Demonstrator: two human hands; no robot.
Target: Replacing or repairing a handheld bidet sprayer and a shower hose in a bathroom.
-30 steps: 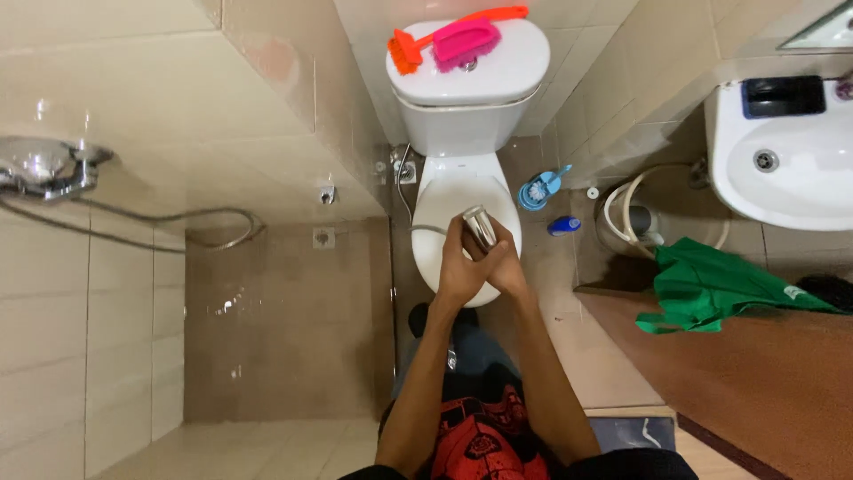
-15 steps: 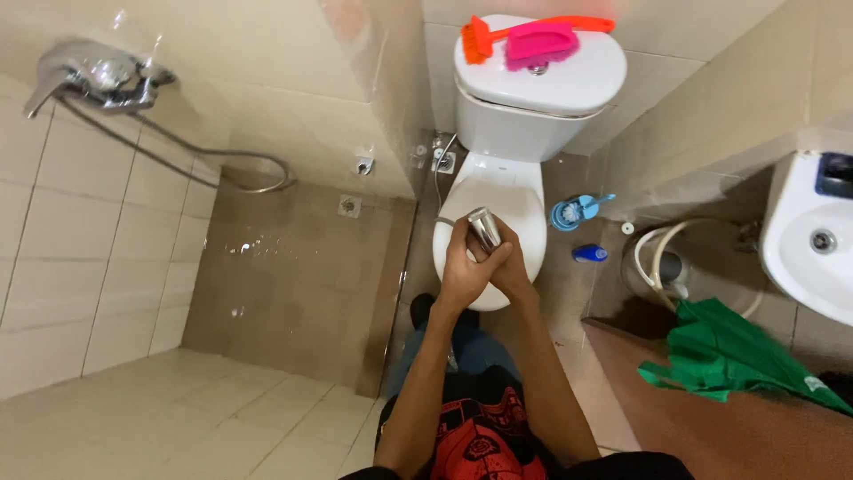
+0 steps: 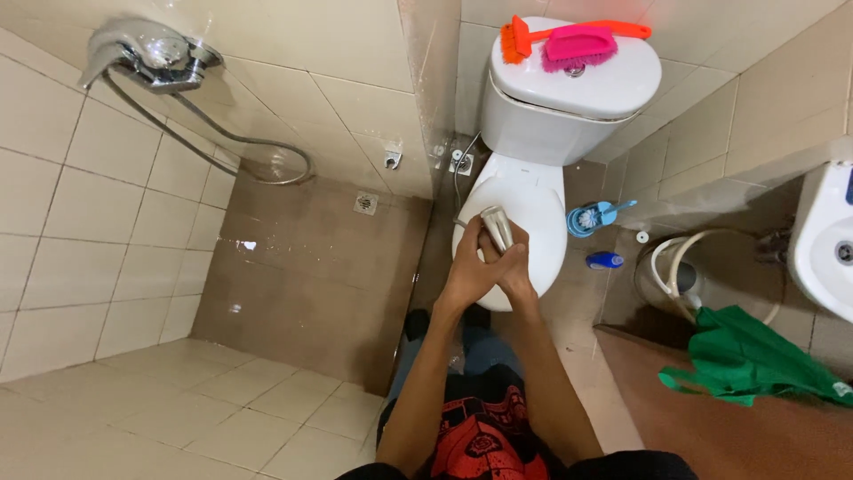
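Silver metal sprayer head [image 3: 498, 228]: held above the closed white toilet lid [image 3: 533, 222]. Left hand [image 3: 468, 271] and right hand [image 3: 515, 267]: both wrapped tight around it, touching each other. Pink brush [image 3: 579, 44] and orange brush [image 3: 524, 36]: on the cistern behind.

One small blue bottle [image 3: 605, 260] lies on its side on the floor tiles, right of the white toilet bowl [image 3: 533, 213] and just below the blue toilet-brush holder [image 3: 589, 219]. Short, rounded body, blue all over; any label on it is too small to make out. No labels, signs or screens visible elsewhere in the head view.
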